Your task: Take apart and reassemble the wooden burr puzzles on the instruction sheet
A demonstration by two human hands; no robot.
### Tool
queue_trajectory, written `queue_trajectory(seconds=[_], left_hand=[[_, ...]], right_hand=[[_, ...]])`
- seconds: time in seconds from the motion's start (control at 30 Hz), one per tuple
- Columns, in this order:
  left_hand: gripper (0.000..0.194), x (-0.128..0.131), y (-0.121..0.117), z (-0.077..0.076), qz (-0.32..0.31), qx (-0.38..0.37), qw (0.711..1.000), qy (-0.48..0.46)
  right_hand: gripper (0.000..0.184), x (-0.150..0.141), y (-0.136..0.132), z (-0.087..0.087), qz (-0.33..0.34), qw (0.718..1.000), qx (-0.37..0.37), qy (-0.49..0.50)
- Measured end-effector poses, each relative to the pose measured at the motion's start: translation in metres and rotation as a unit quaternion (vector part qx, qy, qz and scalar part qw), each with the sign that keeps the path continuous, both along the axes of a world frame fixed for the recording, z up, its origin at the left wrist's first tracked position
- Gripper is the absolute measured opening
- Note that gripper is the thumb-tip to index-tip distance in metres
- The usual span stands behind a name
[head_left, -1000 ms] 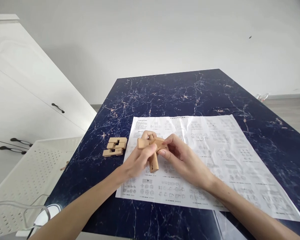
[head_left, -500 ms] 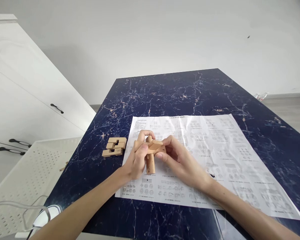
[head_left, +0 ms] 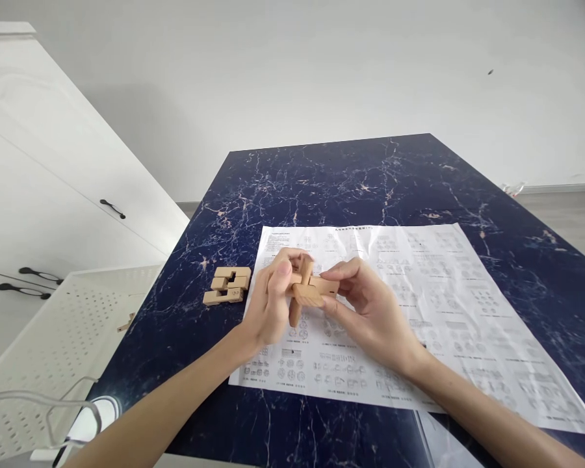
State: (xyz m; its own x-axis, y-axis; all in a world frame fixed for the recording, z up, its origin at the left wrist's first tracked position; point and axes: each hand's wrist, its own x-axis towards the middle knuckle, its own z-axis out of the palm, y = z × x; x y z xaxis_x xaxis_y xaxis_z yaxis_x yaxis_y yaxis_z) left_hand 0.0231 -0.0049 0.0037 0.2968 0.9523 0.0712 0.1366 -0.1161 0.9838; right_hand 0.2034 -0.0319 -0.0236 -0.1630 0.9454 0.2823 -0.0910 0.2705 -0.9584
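Note:
Above the printed sheet (head_left: 351,364), both hands hold a small wooden burr puzzle (head_left: 308,292) made of crossed, interlocked light-wood pieces. My left hand (head_left: 272,299) is closed around its left side, thumb on top. At the right end, my right hand (head_left: 363,299) pinches a protruding flat piece with a dark mark between thumb and fingers. Part of the puzzle is hidden behind the left fingers. To the left of my left hand, several notched wooden pieces (head_left: 230,281) lie side by side on the dark table; one carries a small printed mark.
The sheet, covered in small diagrams, lies creased on the blue marbled table (head_left: 322,175). A white perforated surface (head_left: 63,325) with a cable and another wooden piece (head_left: 127,323) stands left, beside a white cabinet (head_left: 73,169) with black handles.
The puzzle has been turned in my hands: its long bar, which pointed toward me, now tilts, and the crossing pieces show another side. Both hands shifted slightly right in view.

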Motion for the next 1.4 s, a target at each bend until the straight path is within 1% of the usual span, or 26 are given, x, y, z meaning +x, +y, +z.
queue_trajectory(seconds=[0.1,0.2,0.3,0.4,0.47,0.53,0.6,0.67,0.7,0.77,0.9,1.03,1.1,1.27,1.4], left_hand=[[0.067,0.001,0.000,0.001,0.005,0.013,1.000,0.005],[0.067,0.001,0.000,-0.001,-0.013,0.001,1.000,-0.004],[0.063,0.000,0.000,-0.005,-0.027,-0.006,0.999,-0.033],[0.056,-0.001,0.000,-0.006,-0.026,-0.010,0.999,-0.040],[0.053,-0.001,0.000,-0.005,-0.021,0.002,0.999,-0.034],[0.055,-0.001,0.001,-0.005,-0.033,0.013,0.999,-0.027],[0.060,-0.002,0.002,-0.004,-0.066,0.017,0.997,-0.026],[0.068,-0.004,0.004,-0.003,-0.111,0.023,0.993,-0.040],[0.071,-0.005,0.005,-0.003,-0.127,0.028,0.990,-0.045],[0.074,-0.005,0.007,-0.003,-0.140,0.030,0.989,-0.041],[0.086,-0.005,0.008,-0.004,-0.129,0.011,0.991,-0.021],[0.089,-0.005,0.010,-0.006,-0.120,0.001,0.993,-0.019],[0.086,-0.007,0.010,-0.007,-0.113,0.007,0.994,-0.010],[0.074,-0.009,0.010,-0.007,-0.084,0.055,0.995,-0.002],[0.075,-0.008,0.009,-0.008,-0.070,0.082,0.994,-0.015]], right_hand=[[0.021,0.001,-0.001,0.000,-0.014,1.000,0.023,-0.009],[0.020,0.001,-0.002,0.001,-0.018,0.999,0.030,-0.016],[0.019,-0.001,-0.003,0.001,-0.017,0.999,0.036,-0.022],[0.020,-0.001,-0.002,0.000,-0.008,0.999,0.036,-0.018],[0.021,0.001,0.000,-0.001,0.002,1.000,0.020,-0.002],[0.022,0.004,0.003,0.000,0.021,0.999,-0.012,0.025],[0.022,0.008,0.007,0.003,0.046,0.996,-0.055,0.054],[0.022,0.012,0.011,0.006,0.068,0.990,-0.092,0.077],[0.023,0.014,0.013,0.007,0.071,0.988,-0.105,0.085],[0.025,0.017,0.016,0.007,0.068,0.984,-0.127,0.103],[0.026,0.019,0.018,0.005,0.061,0.973,-0.177,0.133],[0.026,0.018,0.017,0.006,0.095,0.961,-0.200,0.164],[0.026,0.017,0.016,0.007,0.112,0.954,-0.212,0.178],[0.029,0.017,0.014,0.009,0.125,0.948,-0.231,0.180],[0.029,0.017,0.015,0.011,0.153,0.946,-0.224,0.177]])
